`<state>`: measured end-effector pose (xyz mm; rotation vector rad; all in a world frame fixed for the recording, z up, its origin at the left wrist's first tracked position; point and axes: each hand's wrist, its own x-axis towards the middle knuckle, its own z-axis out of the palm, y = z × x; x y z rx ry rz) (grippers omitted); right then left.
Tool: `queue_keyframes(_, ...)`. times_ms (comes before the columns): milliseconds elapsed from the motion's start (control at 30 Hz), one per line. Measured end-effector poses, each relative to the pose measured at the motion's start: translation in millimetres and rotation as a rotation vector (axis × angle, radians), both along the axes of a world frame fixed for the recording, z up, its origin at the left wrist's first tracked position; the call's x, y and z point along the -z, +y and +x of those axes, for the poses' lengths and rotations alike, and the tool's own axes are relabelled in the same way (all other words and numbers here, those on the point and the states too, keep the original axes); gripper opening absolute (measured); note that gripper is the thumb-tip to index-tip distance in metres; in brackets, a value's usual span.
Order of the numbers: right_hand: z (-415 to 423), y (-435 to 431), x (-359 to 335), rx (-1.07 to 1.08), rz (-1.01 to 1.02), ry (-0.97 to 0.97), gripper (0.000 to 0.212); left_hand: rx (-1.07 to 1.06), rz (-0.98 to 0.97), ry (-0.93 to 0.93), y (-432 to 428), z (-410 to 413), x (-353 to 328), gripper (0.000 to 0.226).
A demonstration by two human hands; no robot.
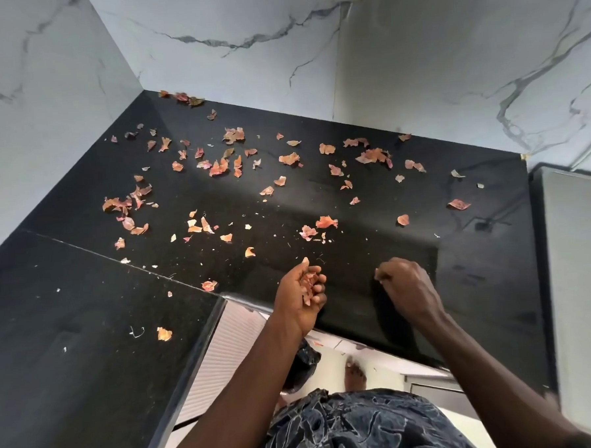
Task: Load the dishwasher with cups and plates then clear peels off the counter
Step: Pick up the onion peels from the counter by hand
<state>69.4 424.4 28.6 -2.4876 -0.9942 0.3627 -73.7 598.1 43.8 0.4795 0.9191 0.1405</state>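
Dry reddish-orange onion peels lie scattered over the black corner counter, thickest toward the back and left. My left hand is cupped palm-up at the counter's front edge and holds a small bunch of gathered peels. My right hand hovers over the counter just to its right, fingers curled, pinching a small pale scrap at the fingertips. A single peel lies left of my left hand, and another peel sits on the near left slab.
White marble-patterned walls close the corner behind and to the left. A grey appliance or panel stands at the right. Below the counter edge are a ribbed white cabinet front, a dark bag and my bare foot.
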Motion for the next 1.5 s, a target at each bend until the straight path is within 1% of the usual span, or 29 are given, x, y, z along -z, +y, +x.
queue_keyframes(133, -2.6, 26.1, -34.4, 0.033, 0.159, 0.079, 0.017, 0.066, 0.008, 0.003, -11.3, 12.6, -3.4, 0.029)
queue_keyframes(200, -19.1, 36.7, -54.4, -0.044, 0.233, 0.095, 0.016, 0.116, 0.009, -0.011, -19.5, 20.9, -5.2, 0.031)
queue_keyframes(267, -38.5, 39.6, -66.1, -0.156, 0.188, 0.071, 0.013, 0.171, 0.033, -0.036, -28.4, 28.1, -5.9, 0.032)
queue_keyframes(333, -41.4, 32.4, -68.2, -0.197, 0.127, 0.020, 0.012, 0.204, 0.043, -0.054, -38.1, 34.6, -6.6, 0.032)
queue_keyframes(400, -26.6, 22.0, -70.1, -0.141, 0.113, 0.002, 0.010, 0.211, 0.013, -0.059, -44.5, 40.0, -7.4, 0.030)
queue_keyframes(533, 29.3, -3.8, -68.6, 0.080, 0.195, 0.136, 0.007, 0.180, -0.032, -0.067, -53.8, 46.3, -3.5, 0.031)
queue_keyframes(567, 45.6, -11.3, -62.6, 0.136, 0.188, 0.151, 0.006, 0.169, -0.034, -0.077, -55.4, 47.3, -3.1, 0.031)
queue_keyframes(633, 74.5, -27.2, -44.3, 0.223, 0.129, 0.113, 0.005, 0.146, -0.037, -0.102, -59.5, 50.7, -5.1, 0.031)
queue_keyframes(700, 94.2, -41.2, -23.2, 0.280, 0.040, 0.040, 0.015, 0.116, -0.045, -0.128, -62.2, 54.2, -9.2, 0.031)
queue_keyframes(767, 101.6, -48.0, -10.1, 0.286, -0.052, 0.031, 0.030, 0.084, -0.056, -0.148, -64.0, 56.1, -11.9, 0.031)
queue_keyframes(800, 101.6, -48.1, -6.7, 0.256, -0.089, 0.031, 0.033, 0.067, -0.058, -0.151, -64.7, 56.6, -12.3, 0.031)
queue_keyframes(900, 88.0, -46.9, -4.6, 0.130, -0.126, 0.039, 0.031, 0.025, -0.051, -0.148, -66.6, 54.7, -9.9, 0.030)
queue_keyframes(1033, 39.6, -57.5, -9.8, -0.068, -0.134, 0.103, 0.032, -0.042, -0.018, -0.115, -61.4, 50.2, -4.9, 0.029)
queue_keyframes(1067, 26.6, -59.5, -9.5, -0.126, -0.130, 0.097, 0.028, -0.060, -0.012, -0.108, -59.4, 49.6, -4.3, 0.029)
queue_keyframes(1133, 9.1, -55.9, -9.5, -0.213, -0.104, 0.065, 0.011, -0.097, -0.006, -0.091, -56.8, 48.2, -3.9, 0.029)
queue_keyframes(1200, 6.5, -41.2, -9.4, -0.260, -0.049, 0.052, 0.013, -0.119, -0.006, -0.080, -57.3, 46.8, -4.0, 0.030)
queue_keyframes(1267, 14.4, -21.3, -8.8, -0.253, 0.033, 0.060, 0.014, -0.130, -0.001, -0.073, -58.2, 45.9, -4.4, 0.030)
queue_keyframes(1333, 21.7, -6.2, -8.8, -0.256, 0.073, 0.047, 0.014, -0.135, 0.013, -0.068, -58.8, 43.8, -3.9, 0.029)
queue_keyframes(1433, 8.7, -0.8, -8.5, -0.362, -0.026, -0.035, 0.015, -0.154, 0.022, -0.055, -58.6, 37.6, -2.1, 0.028)
queue_keyframes(1500, -1.9, -7.9, -5.1, -0.445, -0.056, -0.080, 0.014, -0.171, 0.018, -0.044, -56.9, 33.4, -0.5, 0.028)
